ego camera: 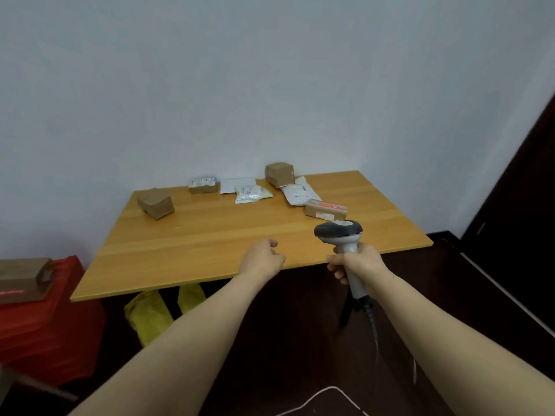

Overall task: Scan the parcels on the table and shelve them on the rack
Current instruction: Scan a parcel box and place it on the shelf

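- Dark flooring point(270, 340) is seen nearest, with a white cable point(324, 391) trailing across it; no rack is in view.
- At the near edge of the wooden table point(210, 235), the barcode scanner point(339, 232) is held upright by its handle in the right hand point(357, 261), fingers wrapped round it.
- The left hand point(262, 256) hovers over that same edge, fingers loosely curled, nothing held.
- Just beyond the scanner head lies the long taped box point(326, 209), judged the natural first pick.
- For a clean read, the box would best be lifted by the free hand and its label turned flat toward the scanner window.
- Further back, the white mailer point(298, 192) and the plastic pouch point(252, 193) are spotted; soft packs should be smoothed so the barcode is not creased.
- Against the wall, a small labelled box point(203, 185) and a tall brown box point(280, 173) are waiting, with a squat brown box point(156, 203) off left, none yet lifted.
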### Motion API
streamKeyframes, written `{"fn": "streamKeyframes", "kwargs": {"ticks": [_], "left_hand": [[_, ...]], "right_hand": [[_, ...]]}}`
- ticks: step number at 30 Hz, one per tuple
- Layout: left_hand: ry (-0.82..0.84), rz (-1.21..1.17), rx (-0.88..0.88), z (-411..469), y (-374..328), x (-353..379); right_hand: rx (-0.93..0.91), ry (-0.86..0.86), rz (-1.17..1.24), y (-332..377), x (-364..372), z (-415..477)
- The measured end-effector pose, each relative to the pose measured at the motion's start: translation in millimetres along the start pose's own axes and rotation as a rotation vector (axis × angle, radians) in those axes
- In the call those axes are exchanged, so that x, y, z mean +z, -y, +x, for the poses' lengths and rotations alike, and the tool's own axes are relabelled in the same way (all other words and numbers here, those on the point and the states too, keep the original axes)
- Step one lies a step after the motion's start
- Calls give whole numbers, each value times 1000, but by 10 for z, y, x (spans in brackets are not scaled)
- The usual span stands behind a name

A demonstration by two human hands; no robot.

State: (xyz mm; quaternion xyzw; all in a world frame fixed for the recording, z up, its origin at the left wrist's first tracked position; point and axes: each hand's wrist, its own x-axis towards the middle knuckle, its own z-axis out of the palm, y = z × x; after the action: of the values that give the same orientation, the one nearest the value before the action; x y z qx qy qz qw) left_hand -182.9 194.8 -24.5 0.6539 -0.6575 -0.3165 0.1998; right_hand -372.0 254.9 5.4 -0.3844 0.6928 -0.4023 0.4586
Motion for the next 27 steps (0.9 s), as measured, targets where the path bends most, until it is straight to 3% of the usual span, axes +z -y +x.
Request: {"fn": "streamKeyframes", "kwargs": {"ticks": [6,14,27], "left_hand": [[0,-134,-148,1076,-305,298],[36,-139,-188,2466,-509,552],[432,438,300,4706,-857,1615]], "right_hand": [[54,33,8,208,-236,1131],[103,-4,-4,371,-270,2438],[320,-256,39,319,-565,4145]]}}
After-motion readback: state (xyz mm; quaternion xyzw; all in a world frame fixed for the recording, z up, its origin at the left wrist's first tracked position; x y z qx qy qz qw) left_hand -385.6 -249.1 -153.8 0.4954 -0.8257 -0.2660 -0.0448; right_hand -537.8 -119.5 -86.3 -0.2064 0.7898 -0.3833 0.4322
